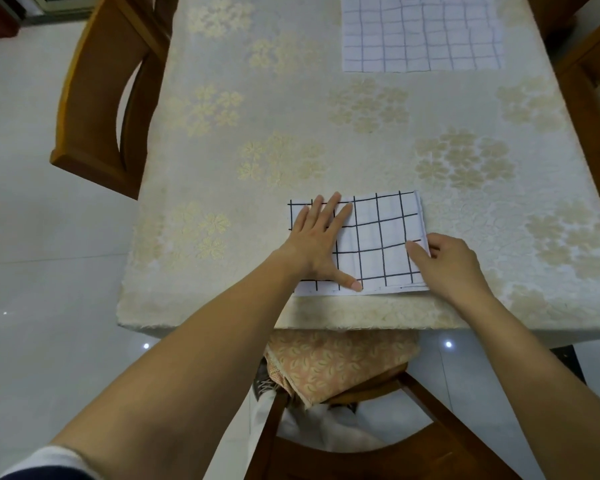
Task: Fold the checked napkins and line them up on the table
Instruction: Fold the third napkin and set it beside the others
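Your left hand [321, 240] lies flat on the folded black-checked napkin [371, 244], fingers spread and thumb stretched toward the near hem, so that grip is wide and only pressing, not clasping; your right hand [445, 259] sits at the napkin's right edge, its grip narrow, fingers curled on the cloth's corner with the thumb on top, pinching the layers there; the napkin rests near the front edge of the worktop [222, 157], which wears a cream cloth with pale flower clusters; a second checked napkin [421, 32], with thinner bluish lines, lies flat at the far side, well apart from the first; wooden chairs stand around, one at the left [94, 109] and one just below you carrying a peach floral fabric [340, 362] draped on its seat.
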The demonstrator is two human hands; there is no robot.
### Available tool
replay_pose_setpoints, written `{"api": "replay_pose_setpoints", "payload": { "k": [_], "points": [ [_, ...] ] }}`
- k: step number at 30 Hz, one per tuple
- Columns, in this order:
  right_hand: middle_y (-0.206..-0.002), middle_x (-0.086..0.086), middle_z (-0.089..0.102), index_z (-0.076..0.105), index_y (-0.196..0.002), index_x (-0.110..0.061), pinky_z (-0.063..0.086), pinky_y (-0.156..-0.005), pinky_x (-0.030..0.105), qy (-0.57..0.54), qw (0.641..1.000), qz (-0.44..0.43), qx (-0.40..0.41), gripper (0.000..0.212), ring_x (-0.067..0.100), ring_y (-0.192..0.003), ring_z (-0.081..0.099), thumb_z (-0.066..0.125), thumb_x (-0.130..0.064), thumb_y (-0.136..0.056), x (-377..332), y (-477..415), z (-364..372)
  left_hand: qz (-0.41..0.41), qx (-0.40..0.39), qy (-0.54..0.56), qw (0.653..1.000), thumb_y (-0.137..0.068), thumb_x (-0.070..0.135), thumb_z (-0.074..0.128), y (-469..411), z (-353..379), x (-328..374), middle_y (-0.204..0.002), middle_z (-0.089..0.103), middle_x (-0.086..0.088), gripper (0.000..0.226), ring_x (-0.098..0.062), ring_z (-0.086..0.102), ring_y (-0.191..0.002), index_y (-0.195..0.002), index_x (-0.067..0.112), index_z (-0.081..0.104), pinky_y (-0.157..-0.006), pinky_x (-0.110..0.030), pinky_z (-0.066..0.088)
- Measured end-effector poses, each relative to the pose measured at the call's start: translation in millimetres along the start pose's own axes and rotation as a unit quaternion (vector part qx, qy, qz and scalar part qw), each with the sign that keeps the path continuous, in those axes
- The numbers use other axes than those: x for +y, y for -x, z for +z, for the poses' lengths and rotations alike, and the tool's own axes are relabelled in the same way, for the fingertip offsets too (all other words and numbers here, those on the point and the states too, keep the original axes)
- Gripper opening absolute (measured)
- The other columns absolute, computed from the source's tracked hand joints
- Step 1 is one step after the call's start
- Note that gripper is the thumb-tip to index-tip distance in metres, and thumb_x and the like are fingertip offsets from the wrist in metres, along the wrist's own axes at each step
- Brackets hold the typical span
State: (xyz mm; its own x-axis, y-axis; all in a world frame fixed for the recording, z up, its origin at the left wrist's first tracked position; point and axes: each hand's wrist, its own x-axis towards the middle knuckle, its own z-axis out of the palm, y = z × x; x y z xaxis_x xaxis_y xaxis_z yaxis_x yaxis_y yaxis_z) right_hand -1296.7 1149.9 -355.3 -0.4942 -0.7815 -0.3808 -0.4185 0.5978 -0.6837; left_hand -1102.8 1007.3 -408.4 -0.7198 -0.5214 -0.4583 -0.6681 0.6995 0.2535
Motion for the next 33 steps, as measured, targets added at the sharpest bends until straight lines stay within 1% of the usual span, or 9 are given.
{"api": "replay_pose_setpoints", "payload": {
  "k": [4,10,14,17,21,24,27,30,33],
  "points": [
    [-0.073,-0.007,0.066,0.067,-0.083,-0.021,0.043,-0.059,0.027,0.002,0.996,-0.081,0.039,0.019,0.009,-0.068,0.06,0.061,-0.031,-0.098,-26,17,8,-0.012,-0.006,-0.007,1.0,-0.056,0.094,0.067,-2,-1,4,-0.163,-0.04,-0.003,0.157,-0.031,-0.039,-0.148,-0.158,0.022,-0.029,-0.121,-0.05,-0.022],
    [-0.065,0.007,0.06,0.059,-0.077,-0.008,0.049,-0.059,0.04,0.044,0.984,-0.17,0.037,0.032,0.023,-0.063,0.058,0.058,-0.032,-0.097,-57,24,29,0.015,0.097,0.099,0.99,-0.05,0.094,0.064,18,-6,-7,-0.168,-0.029,-0.002,0.157,-0.03,-0.032,-0.152,-0.162,0.021,-0.019,-0.123,-0.046,-0.017],
    [-0.065,0.002,0.057,0.055,-0.074,-0.011,0.046,-0.056,0.037,0.076,0.973,-0.216,0.015,0.029,0.019,-0.062,0.055,0.058,-0.029,-0.097,-75,21,45,-0.015,0.17,0.148,0.974,-0.087,0.075,0.056,51,-2,-44,-0.172,-0.012,0.0,0.112,-0.022,-0.016,-0.158,-0.165,0.018,0.0,-0.128,-0.04,-0.009],
    [-0.068,0.0,0.056,0.054,-0.076,-0.014,0.042,-0.055,0.034,0.09,0.968,-0.234,-0.007,0.027,0.018,-0.063,0.054,0.056,-0.029,-0.098,-88,17,63,-0.074,0.175,0.093,0.977,-0.107,0.058,0.03,66,19,-71,-0.173,-0.005,0.002,0.074,-0.015,-0.011,-0.158,-0.166,0.02,0.003,-0.129,-0.042,0.0],
    [-0.068,-0.003,0.052,0.051,-0.075,-0.018,0.039,-0.055,0.034,0.14,0.958,-0.248,-0.03,0.032,0.015,-0.063,0.051,0.053,-0.04,-0.1,-97,12,97,-0.085,0.226,0.044,0.969,-0.11,0.052,0.015,69,37,-73,-0.173,0.003,0.005,0.064,-0.011,-0.004,-0.159,-0.166,0.022,0.007,-0.129,-0.037,-0.001],
    [-0.08,-0.01,0.059,0.062,-0.084,-0.022,0.047,-0.067,0.029,0.111,0.957,-0.255,-0.08,0.038,0.008,-0.075,0.056,0.046,-0.053,-0.101,-92,11,112,-0.084,0.241,0.061,0.965,-0.11,0.048,0.01,71,34,-74,-0.173,0.009,0.006,0.06,-0.009,0.0,-0.159,-0.165,0.023,0.013,-0.129,-0.035,0.001],
    [-0.11,-0.003,0.067,0.069,-0.112,-0.018,0.049,-0.094,0.037,0.084,0.948,-0.308,-0.004,0.026,0.014,-0.105,0.058,0.053,-0.037,-0.103,-69,-3,103,-0.09,0.245,0.083,0.962,-0.111,0.046,0.01,72,33,-74,-0.172,0.012,0.007,0.058,-0.007,0.002,-0.158,-0.165,0.024,0.014,-0.129,-0.035,0.003],
    [-0.15,0.002,0.051,0.053,-0.144,-0.02,0.03,-0.119,0.045,0.195,0.925,-0.325,0.001,0.047,0.023,-0.142,0.04,0.049,-0.042,-0.103,-38,-29,89,-0.081,0.233,0.079,0.966,-0.106,0.063,0.011,73,31,-76,-0.173,0.008,0.009,0.068,-0.008,-0.002,-0.158,-0.165,0.03,0.008,-0.129,-0.038,0.003],
    [-0.165,-0.003,0.027,0.032,-0.157,-0.028,0.01,-0.126,0.045,0.305,0.895,-0.324,-0.043,0.061,0.023,-0.155,0.015,0.03,-0.056,-0.102,-18,-46,86,-0.067,0.211,0.041,0.974,-0.095,0.081,0.015,73,29,-77,-0.173,0.003,0.008,0.08,-0.013,-0.005,-0.159,-0.163,0.041,0.004,-0.129,-0.041,0.001]
  ]
}}
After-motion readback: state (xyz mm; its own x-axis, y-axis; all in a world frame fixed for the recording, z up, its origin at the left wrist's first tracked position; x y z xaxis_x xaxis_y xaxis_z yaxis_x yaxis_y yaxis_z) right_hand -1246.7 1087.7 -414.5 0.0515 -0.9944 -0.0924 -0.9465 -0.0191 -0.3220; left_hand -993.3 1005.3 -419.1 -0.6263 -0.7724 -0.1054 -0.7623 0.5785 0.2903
